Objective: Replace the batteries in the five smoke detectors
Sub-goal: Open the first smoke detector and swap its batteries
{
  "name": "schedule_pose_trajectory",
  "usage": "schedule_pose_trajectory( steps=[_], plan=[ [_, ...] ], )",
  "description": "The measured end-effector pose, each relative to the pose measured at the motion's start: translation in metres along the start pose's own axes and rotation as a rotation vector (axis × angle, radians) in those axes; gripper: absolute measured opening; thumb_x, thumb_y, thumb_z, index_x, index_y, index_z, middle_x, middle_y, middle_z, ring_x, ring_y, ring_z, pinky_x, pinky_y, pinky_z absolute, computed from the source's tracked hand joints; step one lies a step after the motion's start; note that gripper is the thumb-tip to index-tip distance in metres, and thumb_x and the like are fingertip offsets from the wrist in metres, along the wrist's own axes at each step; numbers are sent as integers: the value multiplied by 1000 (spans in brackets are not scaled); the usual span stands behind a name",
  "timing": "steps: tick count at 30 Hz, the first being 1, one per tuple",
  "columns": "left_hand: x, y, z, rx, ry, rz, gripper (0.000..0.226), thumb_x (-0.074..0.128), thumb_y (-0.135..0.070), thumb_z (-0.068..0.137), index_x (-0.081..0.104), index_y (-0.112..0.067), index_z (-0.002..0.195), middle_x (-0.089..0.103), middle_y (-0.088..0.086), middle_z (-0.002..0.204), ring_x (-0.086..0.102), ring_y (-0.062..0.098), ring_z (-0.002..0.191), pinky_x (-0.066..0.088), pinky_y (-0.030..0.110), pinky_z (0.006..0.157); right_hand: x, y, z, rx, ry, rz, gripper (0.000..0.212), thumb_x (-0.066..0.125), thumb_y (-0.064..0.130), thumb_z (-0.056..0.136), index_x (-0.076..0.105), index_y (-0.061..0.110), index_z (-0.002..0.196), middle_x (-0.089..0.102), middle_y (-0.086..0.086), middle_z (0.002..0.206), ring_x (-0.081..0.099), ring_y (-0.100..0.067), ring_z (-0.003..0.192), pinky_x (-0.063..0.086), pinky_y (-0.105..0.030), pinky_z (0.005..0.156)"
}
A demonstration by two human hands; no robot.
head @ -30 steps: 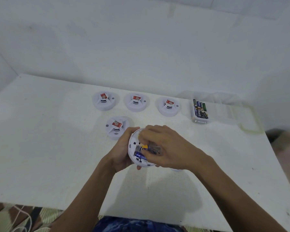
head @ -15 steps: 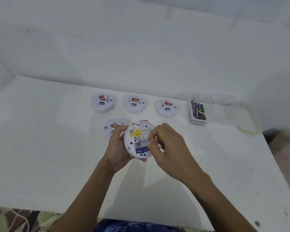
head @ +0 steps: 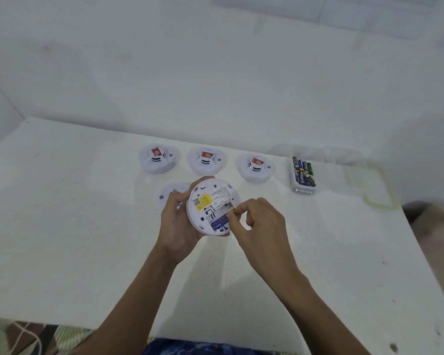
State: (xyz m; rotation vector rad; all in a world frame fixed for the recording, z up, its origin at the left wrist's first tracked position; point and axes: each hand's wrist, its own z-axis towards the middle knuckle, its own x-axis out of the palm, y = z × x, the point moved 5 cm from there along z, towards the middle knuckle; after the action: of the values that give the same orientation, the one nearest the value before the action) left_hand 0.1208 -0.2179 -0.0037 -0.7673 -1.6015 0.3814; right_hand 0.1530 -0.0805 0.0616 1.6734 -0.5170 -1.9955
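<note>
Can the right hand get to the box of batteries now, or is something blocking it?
Probably yes: only bare table lies between the battery box, seemingly open, and the right hand, though that now pinches at the blue battery.

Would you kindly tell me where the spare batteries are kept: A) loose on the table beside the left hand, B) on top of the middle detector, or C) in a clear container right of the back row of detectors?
C: the spare batteries lie together in the clear container, right of the back-row detectors.
</note>
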Motion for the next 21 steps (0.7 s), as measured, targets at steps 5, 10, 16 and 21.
schedule_pose_trajectory(
  steps=[5,10,16,21],
  plan=[
    [0,2,2,38,-36,61,56,22,-30,99,76,-28,86,73,2,96,71,21,89,58,32,65,4,0,2,81,8,89,12,63,26,89,59,15,88,40,13,71,43,-2,62,37,-2,65],
    [-5,0,6,173,-71,296,76,70,-65,64,55,-17,122,66,8,117,64,25,107,57,34,80,10,-1,0,183,58,226,14,66,23,86,55,15,90,41,14,71,43,-1,61,37,0,61],
    [-2,-3,6,262,-39,366,31,39,-28,97,52,-12,121,71,-3,108,67,17,102,56,27,79,13,-3,1,251,64,325,20,69,26,83,52,18,86,51,14,72,49,-1,60,39,-2,55],
    [-1,1,6,203,-21,362,30,44,-36,91,54,-21,115,72,-7,103,68,16,99,56,26,76,11,0,-1,232,8,299,28,68,40,83,46,22,85,55,14,78,59,-4,72,44,-4,57]
  ],
)
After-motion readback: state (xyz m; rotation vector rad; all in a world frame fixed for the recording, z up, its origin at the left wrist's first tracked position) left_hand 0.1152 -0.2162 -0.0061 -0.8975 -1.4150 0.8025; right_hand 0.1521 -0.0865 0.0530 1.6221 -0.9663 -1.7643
